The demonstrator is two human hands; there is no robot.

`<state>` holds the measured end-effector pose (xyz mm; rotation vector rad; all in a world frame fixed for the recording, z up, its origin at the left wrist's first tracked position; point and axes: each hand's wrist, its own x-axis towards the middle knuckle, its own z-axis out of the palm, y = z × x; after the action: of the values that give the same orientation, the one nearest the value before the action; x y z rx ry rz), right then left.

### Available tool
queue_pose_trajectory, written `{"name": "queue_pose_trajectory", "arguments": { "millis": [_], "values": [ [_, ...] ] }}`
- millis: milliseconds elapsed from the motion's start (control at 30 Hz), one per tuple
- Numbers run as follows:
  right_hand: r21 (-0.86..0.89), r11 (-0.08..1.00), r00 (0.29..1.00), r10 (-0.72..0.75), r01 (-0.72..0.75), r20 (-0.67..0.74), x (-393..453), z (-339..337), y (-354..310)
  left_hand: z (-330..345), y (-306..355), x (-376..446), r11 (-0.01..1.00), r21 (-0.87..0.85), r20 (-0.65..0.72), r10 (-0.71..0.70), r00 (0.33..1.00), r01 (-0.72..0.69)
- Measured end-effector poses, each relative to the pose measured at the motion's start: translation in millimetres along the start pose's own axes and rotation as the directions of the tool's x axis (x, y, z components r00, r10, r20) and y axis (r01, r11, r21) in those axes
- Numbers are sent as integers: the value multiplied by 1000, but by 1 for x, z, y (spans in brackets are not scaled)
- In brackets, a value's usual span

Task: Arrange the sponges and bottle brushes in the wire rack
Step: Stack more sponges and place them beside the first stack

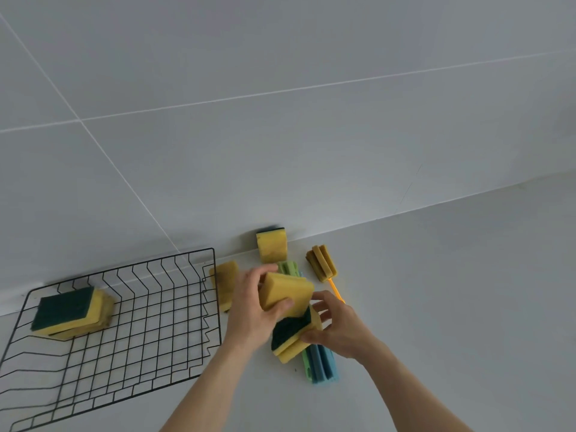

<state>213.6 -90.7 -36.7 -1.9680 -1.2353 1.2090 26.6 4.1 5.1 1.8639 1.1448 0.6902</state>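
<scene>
Left hand [249, 307]: clamped around one yellow sponge [286, 291], lifted off the surface [436, 307]. Right hand [336, 325]: fingers pinching a stack of green-topped sponges [291, 338] at its edge.
Beneath the hands: green and blue bottle brushes [321, 363], partly covered. Beyond: yellow bottle brush [322, 263], two loose sponges [271, 244] [225, 283] near the wall.
Wire rack [124, 322], at left: one pile of sponges [71, 311] in its far corner.
Risk, judged: the pinched stack may splay or drop, being gripped at one side only.
</scene>
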Motion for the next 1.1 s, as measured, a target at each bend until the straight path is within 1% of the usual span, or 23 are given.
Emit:
{"name": "queue_pose_trajectory", "arguments": {
  "millis": [100,200,267,367,400,467,500,533,600,633,667,767,800,867,933,1000,1033,1100],
  "values": [
    [34,999,1000,17,-17,-4,-4,-1,6,6,-16,-21,999,-4,107,-46,993,47],
    [128,991,999,43,-42,-3,-8,-4,10,-2,-27,-34,991,15,205,-135,969,135],
    [201,979,999,45,-46,9,-10,-5,9,-8,-25,-36,975,-55,301,-187,935,213],
    [273,961,999,32,-35,16,-11,-7,2,-16,-13,-31,914,-237,413,-212,885,330],
    [292,956,1000,23,-27,17,-11,-8,1,-20,-9,-29,898,-267,438,-209,874,349],
    [311,950,1000,7,-10,12,-10,-10,-5,-28,-5,-25,900,-249,479,-206,853,357],
    [319,948,1000,-1,-3,11,-11,-12,-9,-32,-4,-24,908,-229,481,-208,852,352],
    [327,945,1000,-7,2,14,-10,-12,-12,-36,-4,-23,914,-214,454,-220,863,345],
    [343,939,999,-29,21,18,-11,-10,-19,-43,-3,-19,918,-217,337,-247,908,331],
    [357,934,999,-40,29,23,-12,-10,-24,-45,-1,-19,928,-222,289,-231,929,300],
    [362,931,998,-47,32,32,-12,-9,-28,-46,1,-19,946,-204,268,-193,944,252],
    [351,935,996,-73,48,57,-7,-3,-41,-53,8,-19,985,-108,288,-102,952,138],
    [356,933,995,-80,51,67,-8,-3,-45,-54,8,-19,984,-112,285,-101,953,138],
    [339,936,985,-138,96,103,-11,31,-95,-109,-9,-36,977,-161,226,-101,969,140],
    [360,929,985,-131,83,110,-9,29,-97,-111,-12,-39,977,-164,267,-90,960,137],
    [378,922,985,-134,83,111,-5,33,-100,-118,-9,-42,983,-119,315,-99,944,143],
    [381,921,985,-133,82,110,-7,32,-100,-116,-8,-41,984,-105,317,-104,943,144],
    [351,932,977,-154,94,148,9,83,-151,-176,-47,-48,979,-118,258,-131,957,166]
  ]
}}
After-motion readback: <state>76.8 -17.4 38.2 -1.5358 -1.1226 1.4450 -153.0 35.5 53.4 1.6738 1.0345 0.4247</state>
